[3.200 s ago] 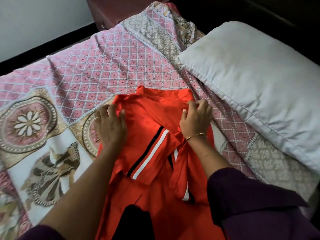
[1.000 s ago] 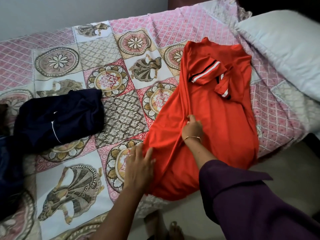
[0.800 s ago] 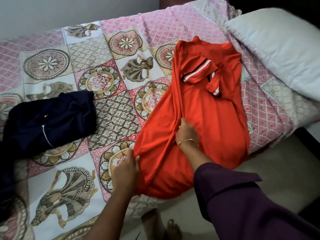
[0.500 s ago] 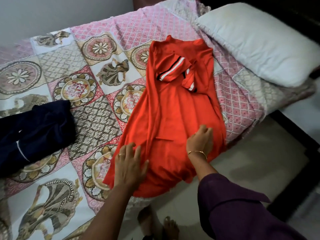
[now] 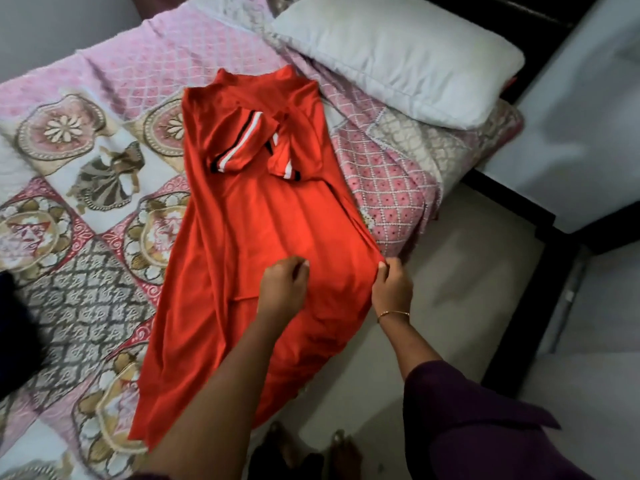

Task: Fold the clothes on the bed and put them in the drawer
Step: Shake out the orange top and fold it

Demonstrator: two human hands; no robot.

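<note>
Head view: right hand (image 5: 391, 289) pinches the red dress (image 5: 256, 237) at its edge; left hand (image 5: 284, 289), fingers curled, rests on it, on the bed (image 5: 86, 209).

Half a second ago the left hand (image 5: 282, 289) lay flat near the red shirt's (image 5: 252, 237) left edge; now it sits on the middle of the cloth with fingers curled. The right hand (image 5: 391, 289) has slid off the cloth to the shirt's right edge by the side of the bed and pinches it. The shirt's left side now lies smoother.
</note>
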